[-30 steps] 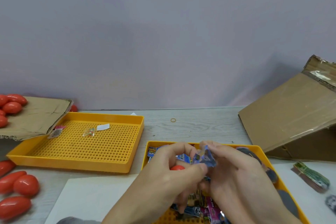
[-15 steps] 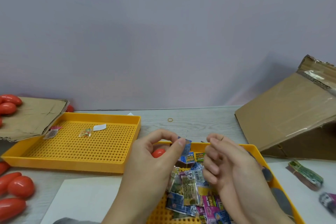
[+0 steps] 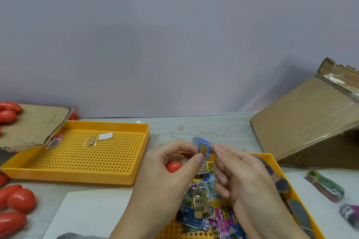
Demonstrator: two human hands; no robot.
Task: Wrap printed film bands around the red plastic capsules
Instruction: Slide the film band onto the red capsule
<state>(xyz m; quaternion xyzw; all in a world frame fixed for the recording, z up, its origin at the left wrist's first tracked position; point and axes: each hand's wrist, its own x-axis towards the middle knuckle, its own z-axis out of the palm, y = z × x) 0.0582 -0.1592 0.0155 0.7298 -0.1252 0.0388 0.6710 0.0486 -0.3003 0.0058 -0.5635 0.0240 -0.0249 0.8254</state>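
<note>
A blue printed film band (image 3: 203, 147) is held up between both hands above the near yellow tray (image 3: 272, 158). My left hand (image 3: 171, 172) pinches its left edge with thumb and forefinger and cups a red capsule (image 3: 173, 166) in the palm. My right hand (image 3: 242, 178) pinches the band's right edge. A heap of printed film bands (image 3: 206, 205) lies in the near tray under the hands. Loose red capsules (image 3: 17, 200) lie at the left edge of the table.
A second yellow perforated tray (image 3: 81, 157) at the left holds a few scraps. Cardboard (image 3: 33, 124) with red capsules (image 3: 7, 112) lies far left. A tilted cardboard box (image 3: 310, 120) stands right, bundled bands (image 3: 326, 184) beside it, white paper (image 3: 89, 213) in front, a rubber band (image 3: 181, 127) behind.
The right hand, which had let go of the band half a second ago, now pinches its right edge again. Both hands have risen slightly with the band.
</note>
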